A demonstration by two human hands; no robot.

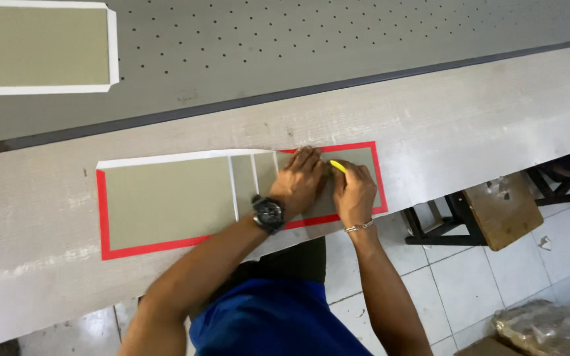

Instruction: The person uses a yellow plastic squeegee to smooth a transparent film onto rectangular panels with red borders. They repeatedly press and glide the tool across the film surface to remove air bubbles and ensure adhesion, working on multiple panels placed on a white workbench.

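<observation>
Left hand (300,179) pressed flat, fingers spread, on olive sheet (166,201) with red border, laid on counter (470,125); yellow tool (338,166), possibly blade, pinched in curled right hand (354,192) at sheet's right end

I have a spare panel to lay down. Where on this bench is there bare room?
Bare bench right of the red-edged panel, and left of it toward the near edge. Crowded where the left hand and right hand, holding a yellow tool, press on it.
</observation>
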